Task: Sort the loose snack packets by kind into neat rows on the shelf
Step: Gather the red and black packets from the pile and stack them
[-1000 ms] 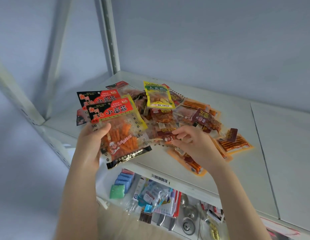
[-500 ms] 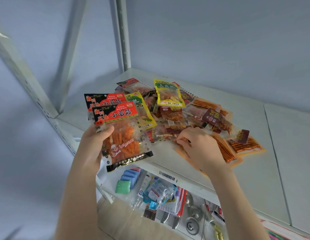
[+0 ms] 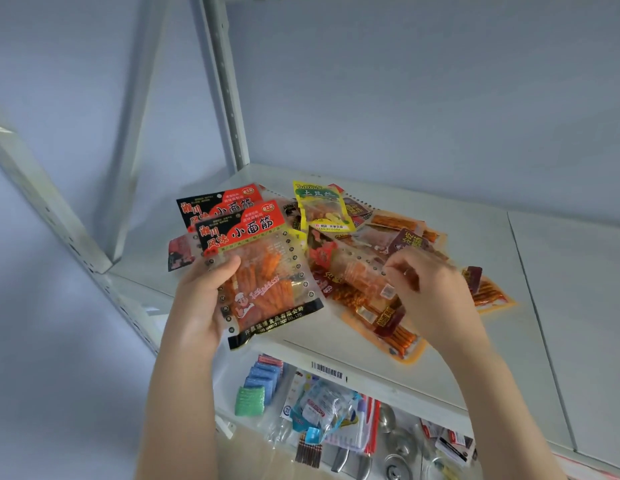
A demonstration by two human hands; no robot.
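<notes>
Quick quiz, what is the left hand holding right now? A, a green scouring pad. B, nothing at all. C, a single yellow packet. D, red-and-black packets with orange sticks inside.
D: the left hand grips the red-and-black packets, thumb pressed on the front one.

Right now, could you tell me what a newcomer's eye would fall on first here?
The left hand holds two red-and-black packets above the white shelf's front left. Beside them a jumbled pile of snack packets lies on the shelf, a yellow packet at its back, the right hand over it.
</notes>
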